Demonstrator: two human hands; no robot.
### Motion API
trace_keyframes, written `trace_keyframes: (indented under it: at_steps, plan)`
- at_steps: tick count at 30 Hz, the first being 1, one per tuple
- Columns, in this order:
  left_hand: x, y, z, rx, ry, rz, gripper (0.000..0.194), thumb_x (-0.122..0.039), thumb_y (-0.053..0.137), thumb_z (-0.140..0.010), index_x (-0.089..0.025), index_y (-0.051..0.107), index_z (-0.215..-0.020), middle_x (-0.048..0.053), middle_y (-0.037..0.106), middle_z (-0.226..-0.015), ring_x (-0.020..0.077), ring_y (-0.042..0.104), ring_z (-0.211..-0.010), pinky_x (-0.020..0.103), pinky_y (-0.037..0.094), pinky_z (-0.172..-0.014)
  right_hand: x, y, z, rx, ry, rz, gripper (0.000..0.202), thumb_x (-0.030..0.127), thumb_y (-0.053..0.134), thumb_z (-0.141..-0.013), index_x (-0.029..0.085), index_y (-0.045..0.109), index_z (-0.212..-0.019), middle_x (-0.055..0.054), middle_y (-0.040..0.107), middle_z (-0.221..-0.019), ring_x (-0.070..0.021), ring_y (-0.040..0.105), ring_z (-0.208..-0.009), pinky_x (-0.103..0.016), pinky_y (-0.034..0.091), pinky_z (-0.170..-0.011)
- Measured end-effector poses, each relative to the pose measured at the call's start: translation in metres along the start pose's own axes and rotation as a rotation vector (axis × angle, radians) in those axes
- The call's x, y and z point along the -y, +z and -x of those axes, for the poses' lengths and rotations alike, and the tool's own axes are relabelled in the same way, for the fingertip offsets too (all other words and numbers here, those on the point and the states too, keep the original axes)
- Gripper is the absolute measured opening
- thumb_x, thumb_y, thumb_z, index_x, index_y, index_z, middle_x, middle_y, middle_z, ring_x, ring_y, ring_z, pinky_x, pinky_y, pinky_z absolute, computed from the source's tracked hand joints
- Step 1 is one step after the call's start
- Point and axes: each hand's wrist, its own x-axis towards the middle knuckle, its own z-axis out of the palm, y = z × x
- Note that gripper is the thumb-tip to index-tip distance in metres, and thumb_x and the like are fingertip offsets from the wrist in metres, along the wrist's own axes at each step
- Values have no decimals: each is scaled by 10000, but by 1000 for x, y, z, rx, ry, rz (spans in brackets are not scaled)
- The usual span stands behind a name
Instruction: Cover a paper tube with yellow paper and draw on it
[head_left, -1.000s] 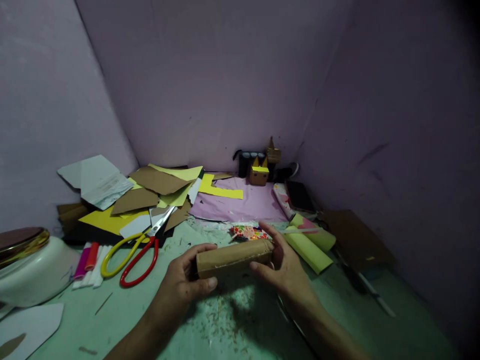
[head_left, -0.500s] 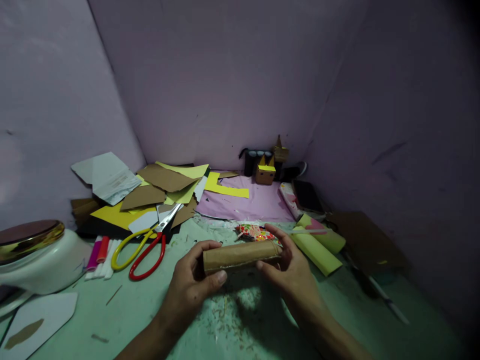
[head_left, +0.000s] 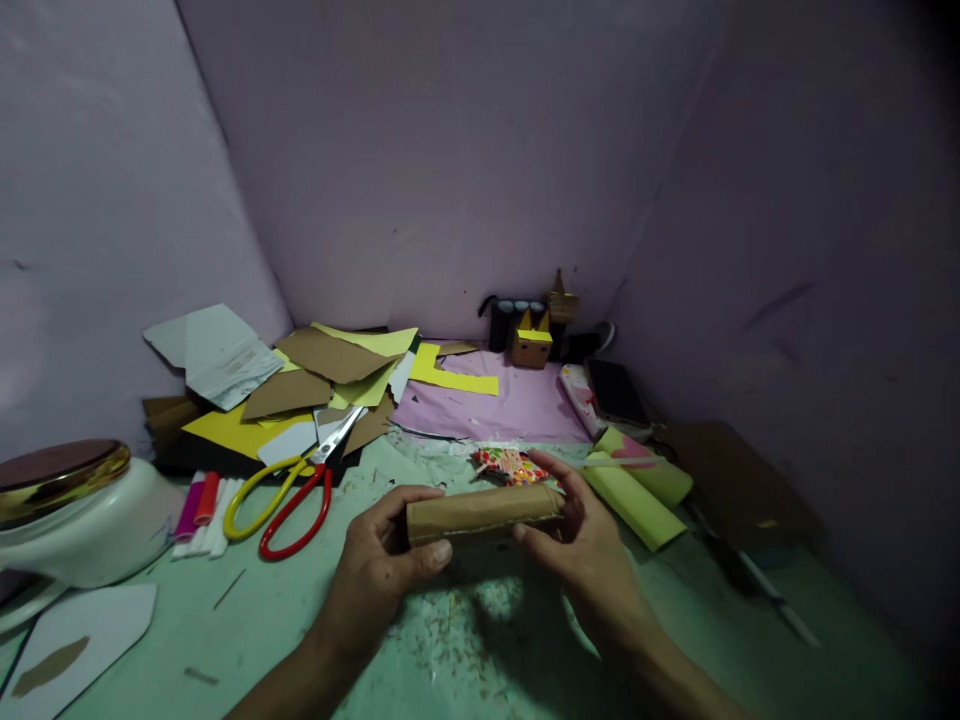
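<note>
A brown cardboard roll (head_left: 484, 512) lies level between my two hands, above the green tabletop (head_left: 420, 660). My left hand (head_left: 390, 560) grips its left end, thumb along the lower front edge and fingers behind. Around the right end are the thumb and fingers of my right hand (head_left: 574, 525), with the index finger raised over the top. Just behind the roll sits a small red floral piece (head_left: 510, 464), partly hidden. Small scraps are scattered on the table below the hands.
Scissors (head_left: 322, 465) with yellow and red handles, markers (head_left: 196, 508) and a white container (head_left: 97, 520) are at left. Behind lie paper and cardboard sheets (head_left: 337, 355) and a small cardboard box figure (head_left: 532, 348). Yellow-green paper (head_left: 634, 500) and a phone (head_left: 615, 390) are at right.
</note>
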Motion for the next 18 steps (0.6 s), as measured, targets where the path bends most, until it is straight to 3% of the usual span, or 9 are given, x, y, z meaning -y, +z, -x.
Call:
trace_keyframes:
  at_steps: [7,18]
  plan:
    - [-1,2,1,-8,0,11,414,-278,802,-545,-187,679,-930,12,678,-799,191,577,-781,263,445,-673,0,0,3,8,2,-24,641,159,685,-544,213,490,-1153,31,647,-750,-183,610,-715,-277,470,-641]
    - [-4,4,2,-28,-10,10,409,-284,798,-534,-190,679,-914,17,687,-799,203,585,-781,277,449,-677,-4,-1,2,-11,-16,-17,609,151,682,-542,213,519,-1125,46,627,-683,-183,606,-681,-273,460,-604]
